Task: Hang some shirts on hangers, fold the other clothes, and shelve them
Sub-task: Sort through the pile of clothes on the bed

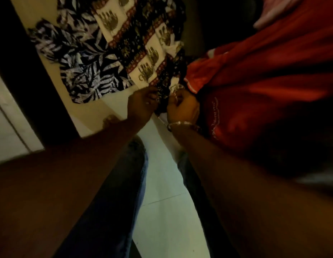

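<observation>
Both hands pinch the near hem of the elephant shirt point(141, 43): left hand point(142, 104) at its left corner, right hand point(181, 107), wearing a bracelet point(179, 124), just beside. That shirt overlaps a leaf shirt point(76, 58); a red shirt point(264, 75) lies right.

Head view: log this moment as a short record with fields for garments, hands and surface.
held garment: elephant-print shirt, near edge gripped by both hands
left hand: pinches the hem
right hand: pinches the hem, bangle on wrist
other garments: leaf-print shirt to its left, red garment to its right
surface: pale tabletop
lighting: dim, image blurred
</observation>
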Tool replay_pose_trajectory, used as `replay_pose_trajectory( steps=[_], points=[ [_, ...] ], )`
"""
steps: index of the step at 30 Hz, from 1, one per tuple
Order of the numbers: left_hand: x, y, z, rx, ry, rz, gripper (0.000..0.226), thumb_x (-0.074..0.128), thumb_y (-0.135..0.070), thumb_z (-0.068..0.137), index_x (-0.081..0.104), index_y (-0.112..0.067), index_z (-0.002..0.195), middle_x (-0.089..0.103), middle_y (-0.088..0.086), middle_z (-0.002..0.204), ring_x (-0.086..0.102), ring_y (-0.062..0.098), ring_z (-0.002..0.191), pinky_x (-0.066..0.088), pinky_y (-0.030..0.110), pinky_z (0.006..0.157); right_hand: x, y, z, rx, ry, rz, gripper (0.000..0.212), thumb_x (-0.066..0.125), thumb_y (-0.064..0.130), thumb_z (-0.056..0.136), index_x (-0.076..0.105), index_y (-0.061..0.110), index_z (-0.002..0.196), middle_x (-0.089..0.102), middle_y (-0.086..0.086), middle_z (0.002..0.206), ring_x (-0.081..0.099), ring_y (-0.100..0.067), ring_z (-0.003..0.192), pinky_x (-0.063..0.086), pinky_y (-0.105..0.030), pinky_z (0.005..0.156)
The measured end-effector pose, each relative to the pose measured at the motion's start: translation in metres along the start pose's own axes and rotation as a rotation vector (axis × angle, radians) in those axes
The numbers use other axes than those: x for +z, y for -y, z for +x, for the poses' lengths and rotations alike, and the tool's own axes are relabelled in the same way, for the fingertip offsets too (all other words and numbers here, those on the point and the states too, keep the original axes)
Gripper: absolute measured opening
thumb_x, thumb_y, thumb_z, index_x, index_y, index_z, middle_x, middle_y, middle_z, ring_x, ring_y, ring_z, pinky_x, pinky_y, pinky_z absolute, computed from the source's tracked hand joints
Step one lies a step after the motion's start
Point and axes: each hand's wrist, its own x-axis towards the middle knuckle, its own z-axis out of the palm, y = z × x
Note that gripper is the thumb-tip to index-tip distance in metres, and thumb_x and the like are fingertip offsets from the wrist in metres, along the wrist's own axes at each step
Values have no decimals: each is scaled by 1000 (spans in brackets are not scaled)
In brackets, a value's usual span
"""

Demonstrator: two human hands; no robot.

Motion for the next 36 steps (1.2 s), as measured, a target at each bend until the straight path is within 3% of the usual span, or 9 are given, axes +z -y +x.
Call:
replay_pose_trajectory(
  steps=[4,7,10,13,18,21,24,31,36],
  points=[
    [-53,-80,-73,221,86,-12,61,76,-2,86,58,-24,140,47,-14,143,51,12,130,51,24,101,-82,69,-76,-187,-76,138,19,60,34,95,72,22,104,71,0,94,66,-18,86,53,-34,77],
    [-104,-165,-118,347,115,81,52,76,-17,87,60,-35,134,57,-6,140,55,16,128,50,34,104,-178,142,-117,-353,-169,258,9,65,24,94,71,17,97,66,2,85,63,-17,74,53,-39,67],
    [-153,-263,-159,241,161,159,41,68,-5,87,74,-34,116,72,6,120,65,32,116,51,38,100,-290,207,-145,-434,-286,367,6,70,10,90,72,7,94,67,-1,84,64,-16,75,53,-34,68],
    [-182,-348,-195,368,117,176,52,65,-14,81,69,-60,106,70,-25,111,69,22,110,53,28,97,-393,257,-161,-481,-379,446,5,71,6,88,72,10,92,68,1,84,64,-10,77,51,-28,69],
    [-176,-454,-232,501,5,178,86,90,-26,74,48,-24,149,57,-6,142,55,8,126,49,27,102,-518,350,-183,-707,-395,558,7,72,5,89,73,10,94,71,2,85,64,-6,76,49,-19,69],
    [-166,-520,-252,553,-191,71,46,86,-17,80,69,-15,122,69,-10,106,60,-14,93,52,10,78,-586,396,-179,-772,-448,632,4,72,7,91,72,10,93,71,1,82,66,-11,74,52,-23,67],
    [-156,-592,-257,601,-194,107,13,80,-21,87,79,-9,93,68,-9,74,59,-16,66,50,11,61,-650,420,-152,-746,-518,668,3,73,13,91,74,11,93,73,1,82,70,-14,75,57,-29,68],
    [-146,-729,-249,718,-240,159,20,75,-17,90,77,-14,110,77,1,101,70,11,89,57,28,88,-714,438,-28,-602,-517,471,14,70,19,89,77,12,99,76,-1,91,70,-7,82,59,-31,83],
    [-145,-693,-257,597,-274,279,27,72,-8,91,74,-12,118,76,5,111,71,19,98,57,37,95,-670,377,3,-350,-348,205,22,69,18,91,75,9,111,75,-12,107,71,-26,97,51,-27,84]
  ],
)
